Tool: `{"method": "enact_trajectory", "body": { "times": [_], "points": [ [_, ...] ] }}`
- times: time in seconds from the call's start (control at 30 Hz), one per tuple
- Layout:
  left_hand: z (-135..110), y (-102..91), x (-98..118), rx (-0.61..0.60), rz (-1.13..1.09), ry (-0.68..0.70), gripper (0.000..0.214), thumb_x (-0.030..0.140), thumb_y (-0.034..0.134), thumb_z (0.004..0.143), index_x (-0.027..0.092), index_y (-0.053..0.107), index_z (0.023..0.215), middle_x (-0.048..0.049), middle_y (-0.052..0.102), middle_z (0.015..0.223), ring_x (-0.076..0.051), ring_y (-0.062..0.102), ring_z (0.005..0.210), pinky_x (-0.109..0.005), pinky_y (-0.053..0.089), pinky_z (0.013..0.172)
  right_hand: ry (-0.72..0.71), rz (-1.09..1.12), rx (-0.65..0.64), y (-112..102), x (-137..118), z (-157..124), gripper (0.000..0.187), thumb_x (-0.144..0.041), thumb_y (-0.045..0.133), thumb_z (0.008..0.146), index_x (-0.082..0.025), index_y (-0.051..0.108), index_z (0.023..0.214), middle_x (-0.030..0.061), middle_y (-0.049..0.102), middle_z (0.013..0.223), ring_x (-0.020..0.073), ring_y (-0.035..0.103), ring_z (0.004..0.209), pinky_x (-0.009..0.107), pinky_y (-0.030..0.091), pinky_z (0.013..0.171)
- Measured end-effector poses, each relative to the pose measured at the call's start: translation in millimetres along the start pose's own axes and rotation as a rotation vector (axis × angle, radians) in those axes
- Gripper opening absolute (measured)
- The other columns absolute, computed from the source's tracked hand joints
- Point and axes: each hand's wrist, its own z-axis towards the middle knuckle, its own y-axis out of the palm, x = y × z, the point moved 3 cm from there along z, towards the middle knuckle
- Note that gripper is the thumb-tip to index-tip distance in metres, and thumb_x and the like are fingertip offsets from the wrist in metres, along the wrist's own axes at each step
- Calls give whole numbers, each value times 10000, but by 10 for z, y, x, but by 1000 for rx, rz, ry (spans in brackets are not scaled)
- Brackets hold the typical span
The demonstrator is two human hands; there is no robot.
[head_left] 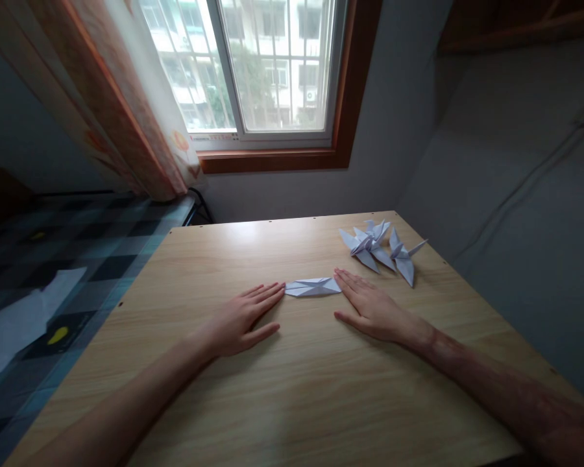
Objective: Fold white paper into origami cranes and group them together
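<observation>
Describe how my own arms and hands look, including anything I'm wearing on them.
Your left grip and right grip are plain bare hands with slim fingers; no gloves or rings show. The left forearm and right forearm are also bare, with no sleeve, watch or bracelet in view. Nail details are too small to tell.

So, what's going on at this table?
A person's left hand and right hand lie spread, backs up, on a wooden table, at opposite ends of a narrow piece of folded paper. Neither lifts it. Beyond the right hand, bird-shaped paper figures sit near the far right corner.
</observation>
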Motion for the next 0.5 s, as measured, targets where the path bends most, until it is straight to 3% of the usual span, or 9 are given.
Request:
{"method": "enact_trajectory", "body": {
  "times": [0.07,0.13,0.2,0.3,0.4,0.5],
  "points": [
    [-47,-7,-29,115,24,-72,548,446,554,1099,271,544,1618,-83,578,1658,-287,601,1497,-443,494,1256,-3,18,52,4,2,-5,820,-567,566,1091,-156,312,1753,192,349,1786,341,345,1670,553,331,1364],
    [-43,8,-51,227,54,-148,439,439,572,1081,264,650,1476,-88,714,1503,-287,724,1327,-435,588,1130,-9,37,111,-17,-9,3,808,-527,613,1070,-153,348,1735,201,431,1747,350,416,1632,557,369,1343],
    [29,39,-68,291,69,-209,504,475,621,1048,241,602,1494,-122,730,1459,-311,744,1266,-458,608,1074,-30,52,175,-61,-40,38,805,-496,662,1043,-165,376,1718,200,503,1699,360,481,1585,555,408,1314],
    [253,95,-91,290,24,-244,678,568,712,980,206,540,1527,-161,721,1439,-350,726,1256,-495,602,1052,-105,49,204,-114,-113,168,738,-451,684,1034,-203,433,1682,174,565,1650,358,557,1507,549,461,1256],
    [517,129,-115,286,-50,-234,555,521,720,981,218,622,1435,-130,774,1313,-334,732,1196,-484,586,1046,-149,43,201,-129,-156,371,632,-429,702,1024,-184,548,1586,172,661,1541,352,650,1359,524,510,1172],
    [709,144,-145,317,-136,-232,317,454,663,1019,235,751,1230,-102,811,1158,-293,747,1080,-429,588,973,-146,9,201,-105,-139,570,352,-380,643,1060,-187,731,1341,148,795,1261,341,707,1183,500,513,1101]
  ]
}}
